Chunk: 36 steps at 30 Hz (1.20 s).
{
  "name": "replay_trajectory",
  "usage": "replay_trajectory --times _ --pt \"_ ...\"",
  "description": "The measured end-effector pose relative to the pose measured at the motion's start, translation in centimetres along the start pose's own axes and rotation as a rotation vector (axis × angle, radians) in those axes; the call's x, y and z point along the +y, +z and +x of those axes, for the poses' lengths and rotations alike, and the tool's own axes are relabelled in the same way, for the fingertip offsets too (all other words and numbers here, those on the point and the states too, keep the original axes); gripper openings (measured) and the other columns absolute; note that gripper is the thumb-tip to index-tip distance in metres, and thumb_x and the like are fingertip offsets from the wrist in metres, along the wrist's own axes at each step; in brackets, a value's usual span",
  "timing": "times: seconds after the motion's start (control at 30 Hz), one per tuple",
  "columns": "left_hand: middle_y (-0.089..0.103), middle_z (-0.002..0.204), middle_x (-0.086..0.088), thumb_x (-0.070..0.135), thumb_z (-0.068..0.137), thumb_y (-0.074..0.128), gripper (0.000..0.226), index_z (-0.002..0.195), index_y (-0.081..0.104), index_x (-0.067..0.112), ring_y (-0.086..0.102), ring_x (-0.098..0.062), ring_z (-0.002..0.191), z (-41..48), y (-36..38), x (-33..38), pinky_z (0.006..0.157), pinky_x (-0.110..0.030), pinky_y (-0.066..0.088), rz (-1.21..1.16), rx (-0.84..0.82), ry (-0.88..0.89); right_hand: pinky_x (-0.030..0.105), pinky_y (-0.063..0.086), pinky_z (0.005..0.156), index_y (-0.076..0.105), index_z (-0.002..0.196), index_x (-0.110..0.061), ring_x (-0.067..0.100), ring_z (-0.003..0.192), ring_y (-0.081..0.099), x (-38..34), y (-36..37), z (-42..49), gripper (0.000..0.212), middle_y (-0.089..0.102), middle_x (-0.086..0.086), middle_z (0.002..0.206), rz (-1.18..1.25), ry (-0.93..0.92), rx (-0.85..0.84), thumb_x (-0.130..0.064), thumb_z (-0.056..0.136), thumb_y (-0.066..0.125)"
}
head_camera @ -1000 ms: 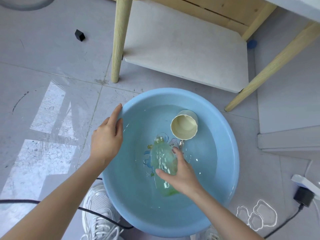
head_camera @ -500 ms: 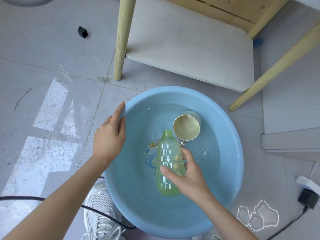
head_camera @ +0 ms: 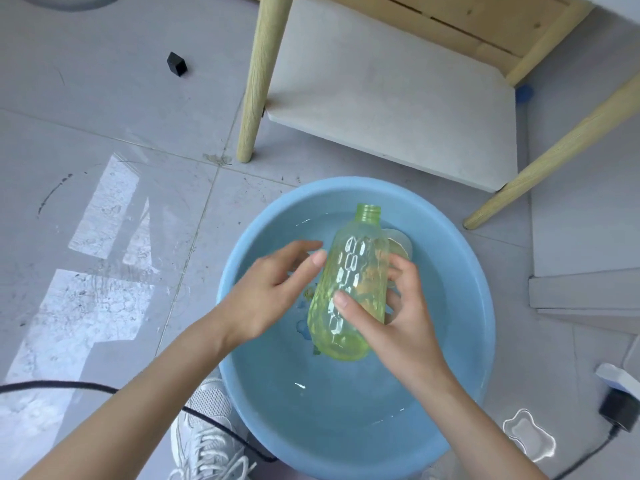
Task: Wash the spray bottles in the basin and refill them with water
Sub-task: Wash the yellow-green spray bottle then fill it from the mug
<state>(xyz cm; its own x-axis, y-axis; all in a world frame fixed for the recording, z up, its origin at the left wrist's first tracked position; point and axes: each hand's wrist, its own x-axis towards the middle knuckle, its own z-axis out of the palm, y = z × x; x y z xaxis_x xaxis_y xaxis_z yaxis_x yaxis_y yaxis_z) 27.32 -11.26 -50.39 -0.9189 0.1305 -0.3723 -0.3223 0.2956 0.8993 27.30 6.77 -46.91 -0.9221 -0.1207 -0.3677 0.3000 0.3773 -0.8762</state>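
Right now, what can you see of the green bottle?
The green bottle is translucent, faceted plastic, capless, its open neck pointing away from the person. It is held tilted over the water in the blue basin. The right hand grips its lower body, thumb across the front; the left hand reaches its left side with straight fingertips, contact unclear.

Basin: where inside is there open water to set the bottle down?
Free: the water along the near rim of the basin. Crowded: mid-basin, where the right hand holds the bottle beside the left hand, and around the cup behind it.
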Motion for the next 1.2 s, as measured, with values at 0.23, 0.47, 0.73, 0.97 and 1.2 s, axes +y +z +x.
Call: replay_trajectory --times 0.23,0.47,0.73,0.97,1.2 --pt "0.051 0.132 0.022 0.075 0.057 0.069 0.105 0.142 0.028 0.031 0.049 0.005 0.121 -0.1 -0.5 1.0 0.101 -0.027 0.044 -0.151 -0.297 0.017 0.035 0.05 0.091 0.044 0.118 -0.041 0.008 0.107 0.062 -1.3 1.3 1.2 0.063 0.06 -0.019 0.113 -0.002 -0.072 -0.016 -0.053 0.064 0.074" --pt "0.062 0.107 0.024 0.046 0.05 0.09 0.088 0.123 0.042 0.035 0.059 0.005 0.103 0.2 -0.6 0.7 0.093 -0.029 0.05 -0.037 -0.025 0.008 0.019 0.049 0.089 0.059 0.114 -0.021 0.0 0.105 0.062 -2.9 0.8 2.2 0.042 0.068 -0.009 0.11 0.05 -0.048 -0.051 -0.044 0.079 0.057" --pt "0.059 0.115 0.016 0.068 0.042 0.075 0.096 0.125 0.036 0.037 0.055 -0.009 0.106 -0.7 -1.9 -1.2 0.088 -0.03 0.046 0.187 0.209 0.056 0.031 0.047 0.091 0.06 0.115 -0.024 0.008 0.109 0.06 1.5 -3.7 2.4 0.046 0.066 -0.009 0.113 -0.835 0.134 -0.164 -0.059 0.084 0.054" --pt "0.041 0.115 0.034 0.069 0.046 0.068 0.091 0.124 0.034 0.039 0.045 -0.003 0.113 -1.0 -2.0 -1.8 0.087 -0.01 0.03 0.33 0.295 0.186 0.031 0.036 0.096 0.033 0.142 -0.014 0.025 0.13 0.043 7.9 -1.7 3.4 0.078 0.044 0.01 0.141 -0.628 0.497 -0.04 -0.053 0.083 0.064" --pt "0.042 0.118 0.026 0.063 0.051 0.07 0.086 0.125 0.034 0.038 0.046 -0.002 0.109 -1.2 -1.6 -2.5 0.084 -0.007 0.031 0.395 0.298 0.251 0.042 0.05 0.093 0.054 0.102 -0.034 0.024 0.105 0.062 10.4 1.1 6.0 0.017 0.062 0.005 0.117 -0.117 0.463 0.167 -0.03 0.088 0.063"
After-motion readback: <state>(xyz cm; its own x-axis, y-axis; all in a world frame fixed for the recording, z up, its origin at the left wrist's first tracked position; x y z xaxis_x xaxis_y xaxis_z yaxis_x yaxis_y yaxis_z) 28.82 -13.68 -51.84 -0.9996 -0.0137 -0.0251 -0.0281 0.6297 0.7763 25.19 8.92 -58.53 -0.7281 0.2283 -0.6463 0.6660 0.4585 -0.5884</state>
